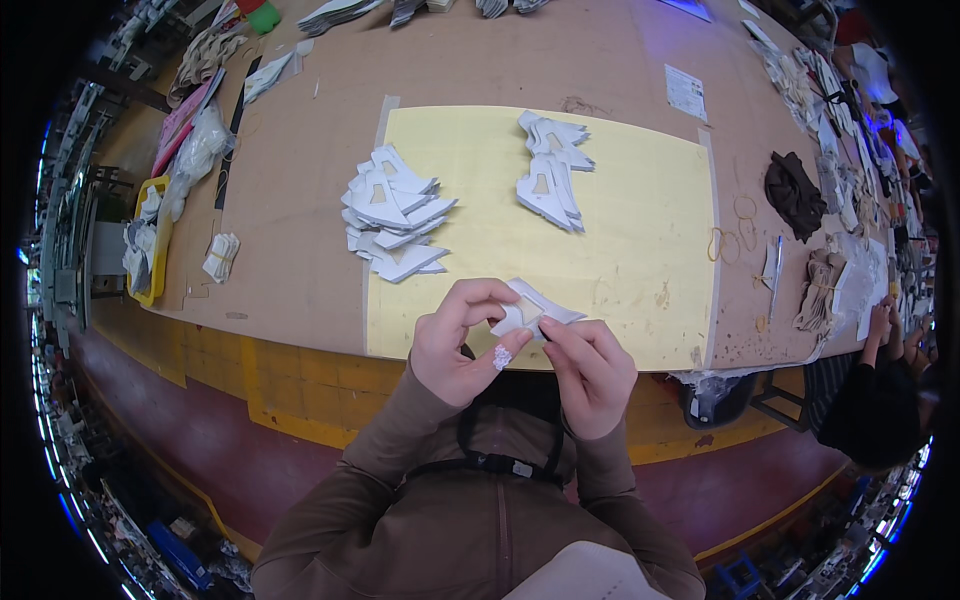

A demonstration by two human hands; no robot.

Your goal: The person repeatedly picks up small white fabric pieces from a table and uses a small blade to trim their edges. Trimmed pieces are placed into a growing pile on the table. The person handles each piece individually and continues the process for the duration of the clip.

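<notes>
Between my two hands is a white cut piece (pixel 543 303) with pointed ends and a window-like opening, held just above the table's near edge. My left hand (pixel 463 338) pinches its left side between thumb and fingers; a small whitish wrap or patch sits on that thumb. With thumb and fingertips, my right hand (pixel 590 372) grips the lower right edge. Beyond my left hand lies an overlapping heap of similar white pieces (pixel 385 205). A second, smaller pile of the same pieces (pixel 548 190) rests farther off, on the yellow sheet (pixel 640 220).
A brown-covered table (pixel 300 120) carries the sheet. To the left are a banded white bundle (pixel 221 257) and a yellow crate (pixel 155 250). On the right lie a dark cloth (pixel 795 195), rubber bands (pixel 733 240) and a tan bundle (pixel 822 290). Another person (pixel 880 400) works at the right edge.
</notes>
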